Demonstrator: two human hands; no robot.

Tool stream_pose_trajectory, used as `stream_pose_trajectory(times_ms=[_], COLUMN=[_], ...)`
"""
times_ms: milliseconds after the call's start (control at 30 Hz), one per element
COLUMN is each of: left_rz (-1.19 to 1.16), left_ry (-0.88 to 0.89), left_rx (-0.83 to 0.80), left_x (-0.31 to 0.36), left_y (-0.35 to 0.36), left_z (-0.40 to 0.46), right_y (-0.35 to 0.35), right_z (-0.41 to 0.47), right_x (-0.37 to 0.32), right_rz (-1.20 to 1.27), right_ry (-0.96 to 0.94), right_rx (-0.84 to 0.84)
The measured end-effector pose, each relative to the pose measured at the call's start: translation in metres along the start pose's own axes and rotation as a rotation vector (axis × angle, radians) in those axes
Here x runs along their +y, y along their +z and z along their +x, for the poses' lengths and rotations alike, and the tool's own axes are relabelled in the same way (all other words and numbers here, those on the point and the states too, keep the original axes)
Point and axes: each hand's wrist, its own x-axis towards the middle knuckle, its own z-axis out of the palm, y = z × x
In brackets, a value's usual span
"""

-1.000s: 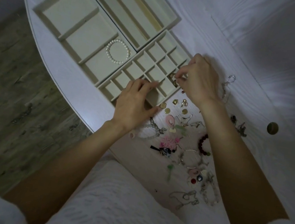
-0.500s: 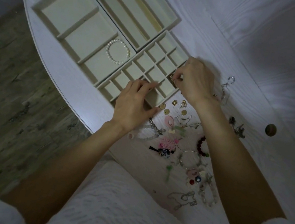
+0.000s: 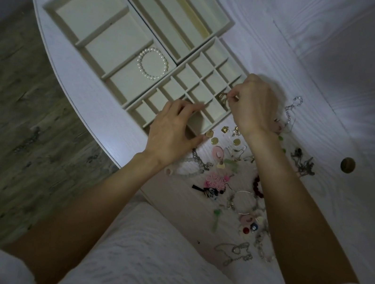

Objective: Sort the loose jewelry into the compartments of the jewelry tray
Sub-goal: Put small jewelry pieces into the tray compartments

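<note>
Head view: our right hand point(image 3: 253, 105) has its grip pinched on gold rings point(image 3: 223, 97) over the grid tray point(image 3: 212, 47); our left hand point(image 3: 173, 129) rests flat, fingers relaxed, on its near cells, loose jewelry point(image 3: 238, 175) beside on the tabletop point(image 3: 342, 68).

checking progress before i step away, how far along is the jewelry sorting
Early. Done: a pearl bracelet lies in a large tray compartment. In hand: the right hand pinches gold rings over a small compartment of the grid tray, while the left hand rests on that tray's near edge. Left: the loose jewelry pile on the table.
</note>
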Motion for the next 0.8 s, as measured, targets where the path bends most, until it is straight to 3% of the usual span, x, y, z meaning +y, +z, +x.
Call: stream_pose_trajectory(times_ms=[100,333,533,800], left_rz=[0.0,-0.009,-0.006,0.041], left_ry=[0.004,0.001,-0.008,0.036], left_rx=[0.001,-0.003,-0.019,-0.035], left_x=[0.0,0.002,0.003,0.002], left_y=[-0.001,-0.003,-0.004,-0.006], left_z=[0.0,0.0,0.0,0.001], right_y=[0.007,-0.009,-0.023,0.033], right_z=[0.005,-0.003,-0.049,-0.107], right_x=[0.002,-0.004,0.015,0.009], right_rz=[0.023,-0.017,0.289,0.268], right_ry=[0.061,0.005,0.049,-0.022], right_rx=[0.001,0.017,0.139,0.019])
